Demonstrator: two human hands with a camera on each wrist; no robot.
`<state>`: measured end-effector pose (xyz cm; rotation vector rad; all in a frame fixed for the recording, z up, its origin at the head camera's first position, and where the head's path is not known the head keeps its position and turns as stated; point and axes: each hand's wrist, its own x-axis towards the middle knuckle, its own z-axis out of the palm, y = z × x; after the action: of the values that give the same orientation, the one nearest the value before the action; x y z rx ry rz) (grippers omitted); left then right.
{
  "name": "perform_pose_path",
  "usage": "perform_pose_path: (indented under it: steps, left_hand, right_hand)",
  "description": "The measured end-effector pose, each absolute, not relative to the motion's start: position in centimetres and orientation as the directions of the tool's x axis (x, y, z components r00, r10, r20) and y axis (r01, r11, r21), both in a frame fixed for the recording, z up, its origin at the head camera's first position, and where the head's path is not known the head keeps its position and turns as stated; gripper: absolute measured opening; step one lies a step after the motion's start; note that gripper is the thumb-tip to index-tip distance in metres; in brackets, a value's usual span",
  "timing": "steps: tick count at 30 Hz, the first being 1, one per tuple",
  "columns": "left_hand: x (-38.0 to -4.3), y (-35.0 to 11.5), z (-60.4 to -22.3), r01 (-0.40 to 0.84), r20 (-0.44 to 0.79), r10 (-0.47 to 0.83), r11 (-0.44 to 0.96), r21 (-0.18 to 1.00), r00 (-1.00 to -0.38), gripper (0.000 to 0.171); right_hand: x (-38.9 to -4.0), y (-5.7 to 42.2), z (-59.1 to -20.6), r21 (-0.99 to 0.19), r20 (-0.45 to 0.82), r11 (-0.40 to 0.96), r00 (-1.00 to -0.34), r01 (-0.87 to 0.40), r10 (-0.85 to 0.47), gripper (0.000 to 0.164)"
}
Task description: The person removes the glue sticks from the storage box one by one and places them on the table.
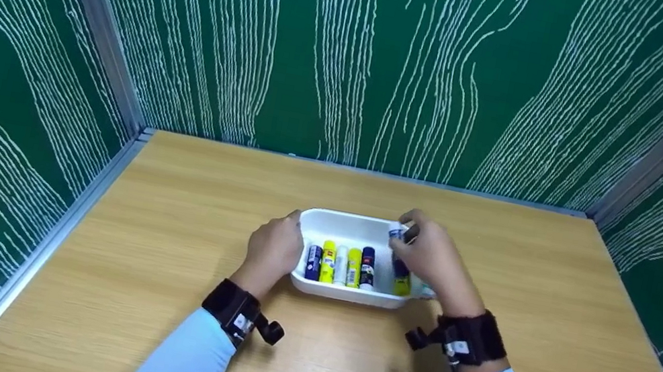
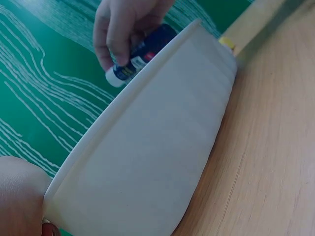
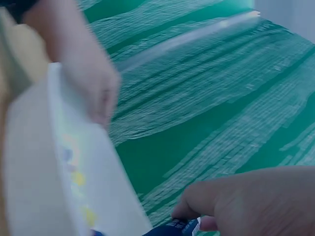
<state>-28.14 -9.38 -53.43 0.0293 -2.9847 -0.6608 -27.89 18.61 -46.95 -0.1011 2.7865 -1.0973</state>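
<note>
A white plastic tray stands on the table, and my left hand grips its left end at the rim. Between the thumb and fingers of my right hand is a dark blue glue stick with a white end, held over the tray's right side. Inside the tray several glue sticks lie side by side, among them a yellow one, a white one and a dark blue one. Another stick, dark and yellow, lies apart below my right hand, which partly hides it.
Just outside the tray's right end, a small pale object is mostly hidden by my right wrist. The wooden table is bounded by green panels with white wavy lines and grey metal posts.
</note>
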Motion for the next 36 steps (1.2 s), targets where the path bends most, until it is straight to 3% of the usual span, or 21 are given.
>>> perform_pose_path:
  steps: [16,36]
  left_hand:
    - [-28.0,-9.5,-53.3,-0.012,0.062,-0.042,0.909,0.416,-0.997,0.046]
    - [-28.0,-9.4,-53.2,-0.039,0.028,-0.056,0.901,0.432,-0.998,0.048]
  right_hand:
    - [-28.6,25.8,-44.9,-0.743,-0.092,0.667,-0.996,0.056,-0.019,0.051]
    - [-29.5,32.4,-48.0,-0.703,-0.151,0.701,-0.988,0.121,0.019,0.059]
